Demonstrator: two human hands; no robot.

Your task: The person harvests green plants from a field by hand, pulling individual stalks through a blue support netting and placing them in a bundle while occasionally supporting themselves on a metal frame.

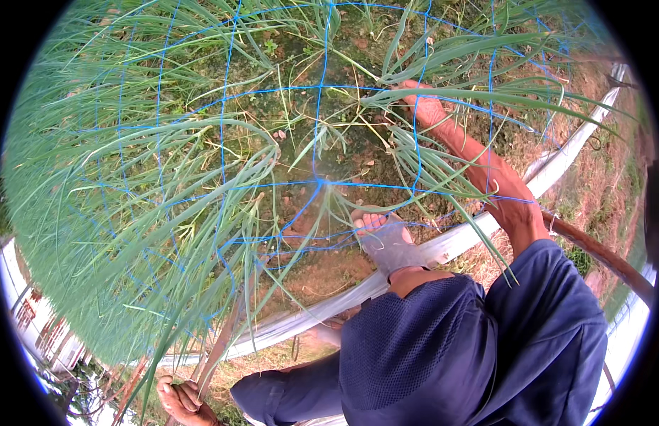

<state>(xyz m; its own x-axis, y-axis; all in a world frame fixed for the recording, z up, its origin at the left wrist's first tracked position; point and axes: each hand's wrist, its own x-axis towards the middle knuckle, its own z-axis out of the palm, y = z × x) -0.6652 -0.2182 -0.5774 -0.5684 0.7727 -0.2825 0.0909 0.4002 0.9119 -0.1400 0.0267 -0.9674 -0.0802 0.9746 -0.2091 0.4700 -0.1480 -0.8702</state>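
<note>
My right hand (pixel 424 105) reaches to the base of a green onion clump (pixel 457 58) at the upper right. Its fingertips are partly hidden by stems, so its grip is unclear. Strands of the blue netting (pixel 321 85) cross in front of this hand and stretch over the bed. Down at the lower left, my left hand (pixel 181 400) has curled fingers, close beside a brown wooden stake (pixel 223 335) and drooping leaf tips. Whether it holds anything cannot be made out. Long onion leaves (pixel 201 197) lean through the mesh between the two hands.
My foot in a grey sandal (pixel 388 242) stands on the soil at the bed's edge. White plastic sheeting (pixel 308 317) runs along that edge. A brown pole (pixel 601 250) slants at the right. Dense onion plants (pixel 68 213) fill the left.
</note>
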